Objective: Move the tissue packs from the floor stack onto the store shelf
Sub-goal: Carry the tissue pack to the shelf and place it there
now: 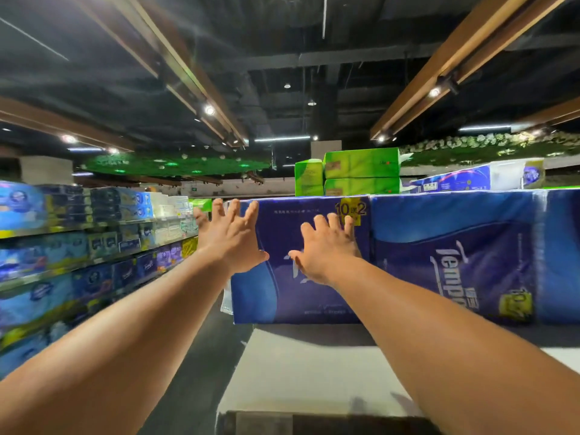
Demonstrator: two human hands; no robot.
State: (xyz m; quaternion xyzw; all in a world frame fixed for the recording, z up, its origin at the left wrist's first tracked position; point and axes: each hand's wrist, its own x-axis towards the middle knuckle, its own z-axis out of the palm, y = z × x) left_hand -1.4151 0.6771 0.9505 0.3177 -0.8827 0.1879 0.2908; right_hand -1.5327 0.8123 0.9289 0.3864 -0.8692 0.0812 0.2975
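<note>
With fingers spread, the left hand (pixel 230 243) and right hand (pixel 326 249) press the blue tissue pack (pixel 301 296) on the shelf top; bulky, light, soft and slippery-wrapped, it's best gripped at both ends.

dim store | ceiling spotlights (pixel 209 110) flare | left shelves (pixel 94 246) blurred | wide-angle bending at edges

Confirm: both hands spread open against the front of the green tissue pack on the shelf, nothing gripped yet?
Not quite: the pack is dark blue, not green. In the head view the left hand and right hand are spread open against the blue tissue pack on the shelf; the green packs sit farther back, untouched. Nothing is gripped.
</note>
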